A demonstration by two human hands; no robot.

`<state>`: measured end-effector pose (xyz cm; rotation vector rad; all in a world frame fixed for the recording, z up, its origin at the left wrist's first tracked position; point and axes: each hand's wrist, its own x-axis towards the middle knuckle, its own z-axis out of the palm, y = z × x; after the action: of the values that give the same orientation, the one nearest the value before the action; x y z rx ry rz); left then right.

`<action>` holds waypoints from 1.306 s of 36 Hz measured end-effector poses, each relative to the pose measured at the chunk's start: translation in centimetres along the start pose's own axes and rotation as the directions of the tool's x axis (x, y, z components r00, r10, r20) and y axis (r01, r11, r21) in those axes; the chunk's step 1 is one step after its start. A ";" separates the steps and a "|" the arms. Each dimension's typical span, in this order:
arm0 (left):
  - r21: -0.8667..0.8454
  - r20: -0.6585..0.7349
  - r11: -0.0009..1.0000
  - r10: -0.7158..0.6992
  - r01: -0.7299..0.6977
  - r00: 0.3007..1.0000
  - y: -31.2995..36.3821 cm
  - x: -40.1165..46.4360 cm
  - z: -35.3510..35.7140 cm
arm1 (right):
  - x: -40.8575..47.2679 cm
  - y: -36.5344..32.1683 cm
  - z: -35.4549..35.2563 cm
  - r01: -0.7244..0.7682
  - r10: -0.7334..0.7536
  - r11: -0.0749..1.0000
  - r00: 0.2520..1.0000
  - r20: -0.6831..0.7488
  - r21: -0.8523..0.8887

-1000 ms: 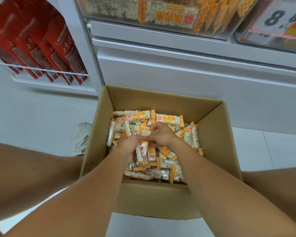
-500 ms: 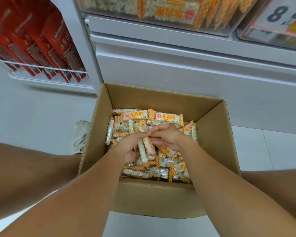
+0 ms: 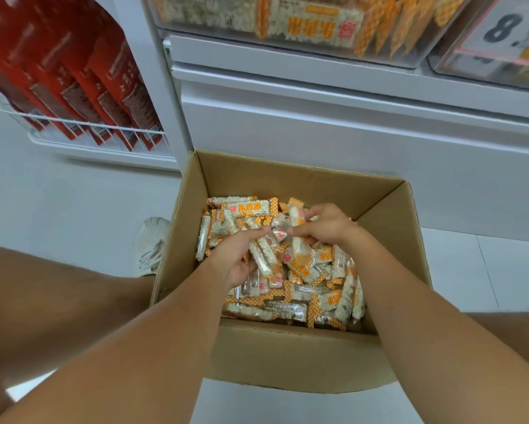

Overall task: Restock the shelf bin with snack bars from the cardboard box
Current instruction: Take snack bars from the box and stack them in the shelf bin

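Head view: left hand [image 3: 237, 260] grips a few white puffed-rice snack bars in orange-check wrappers [image 3: 261, 258], fingers curled round them. Right hand [image 3: 324, 226] pinches more bars, now raised a bit off the pile vs. half a sec ago, when both hands sat lower. Rest of bars lie loose in the open brown cardboard box [image 3: 287, 359] on the floor. Clear plastic shelf bin [image 3: 379, 53] is above, part-filled. Looks like handfuls are gathered & the lift to the bin comes next.
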<state>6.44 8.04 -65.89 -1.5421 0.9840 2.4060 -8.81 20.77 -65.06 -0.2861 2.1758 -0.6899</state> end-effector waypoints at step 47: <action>0.417 0.740 0.810 -0.039 -0.413 0.671 25.2 -21.6 13.5 | -15.6 -17.8 -19.9 0.661 -0.744 0.593 0.668 0.000 0.460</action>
<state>-4.47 1.28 -32.48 -0.2158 1.4856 2.1914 -14.51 20.19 -34.69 -0.9812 1.6036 -1.4940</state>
